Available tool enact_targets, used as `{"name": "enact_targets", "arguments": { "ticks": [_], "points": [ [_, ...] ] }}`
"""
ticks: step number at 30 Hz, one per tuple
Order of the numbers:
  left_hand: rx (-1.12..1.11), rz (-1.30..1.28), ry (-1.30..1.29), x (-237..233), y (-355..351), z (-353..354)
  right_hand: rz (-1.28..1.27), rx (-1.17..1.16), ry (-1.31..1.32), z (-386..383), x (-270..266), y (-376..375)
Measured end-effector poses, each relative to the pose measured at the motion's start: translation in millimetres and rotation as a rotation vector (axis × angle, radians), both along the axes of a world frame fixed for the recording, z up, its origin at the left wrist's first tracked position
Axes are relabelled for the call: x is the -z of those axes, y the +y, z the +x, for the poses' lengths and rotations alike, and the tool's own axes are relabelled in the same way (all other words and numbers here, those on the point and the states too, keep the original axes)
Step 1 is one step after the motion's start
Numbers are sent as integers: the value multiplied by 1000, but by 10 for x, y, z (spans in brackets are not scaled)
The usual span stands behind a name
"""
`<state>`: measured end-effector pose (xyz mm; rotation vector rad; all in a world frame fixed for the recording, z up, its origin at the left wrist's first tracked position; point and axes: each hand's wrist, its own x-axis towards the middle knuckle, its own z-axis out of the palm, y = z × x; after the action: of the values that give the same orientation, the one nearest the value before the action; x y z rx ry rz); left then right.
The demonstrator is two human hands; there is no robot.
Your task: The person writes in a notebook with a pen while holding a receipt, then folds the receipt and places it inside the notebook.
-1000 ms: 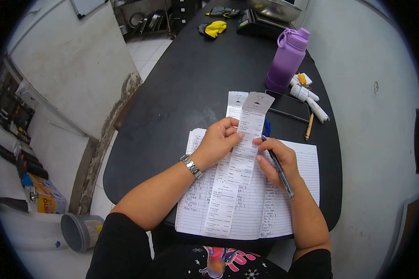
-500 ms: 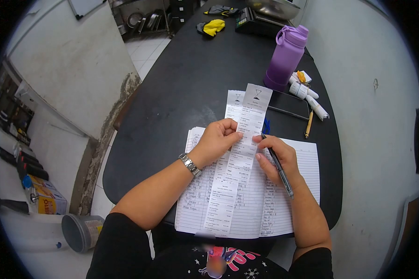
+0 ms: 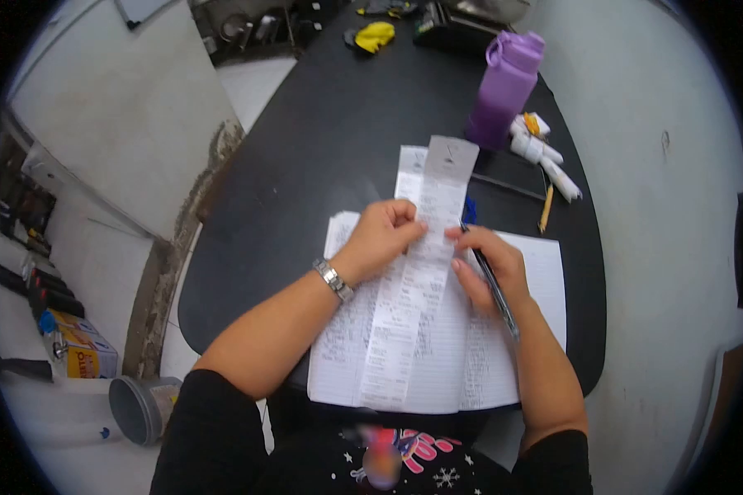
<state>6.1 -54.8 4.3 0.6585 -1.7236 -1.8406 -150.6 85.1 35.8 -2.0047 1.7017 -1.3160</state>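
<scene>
Head view: left hand [image 3: 381,246] pinches the receipt [image 3: 421,285] at its left edge. Right hand [image 3: 489,268] grips a pen [image 3: 497,293], thumb on the receipt. Receipt lies over a handwritten ledger [image 3: 532,280] on the black table [image 3: 330,140]. All print blurred, unreadable.

Long white receipt [image 3: 421,272], held over lined notebook [image 3: 537,280], black pen [image 3: 492,285] slanting alongside

Open tabletop [image 3: 305,157] left of receipt [image 3: 439,206] and bottle [image 3: 504,91]

Long black table [image 3: 338,124] beside a white wall [image 3: 669,214]; pale tiled floor [image 3: 252,82]; cracked white partition [image 3: 115,115] left.
</scene>
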Motion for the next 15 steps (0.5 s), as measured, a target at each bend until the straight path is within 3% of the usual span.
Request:
{"name": "enact_targets", "arguments": {
  "ticks": [6,10,15],
  "points": [
    [-5,-7,-25,11,32,-36,-87,73,-63,-140,17,7],
    [24,-10,-46,-7,21,-30,-115,142,-588,-110,-188,97],
    [11,-86,-119,37,-20,-34,166,170,-946,8,-121,536]
  ]
}}
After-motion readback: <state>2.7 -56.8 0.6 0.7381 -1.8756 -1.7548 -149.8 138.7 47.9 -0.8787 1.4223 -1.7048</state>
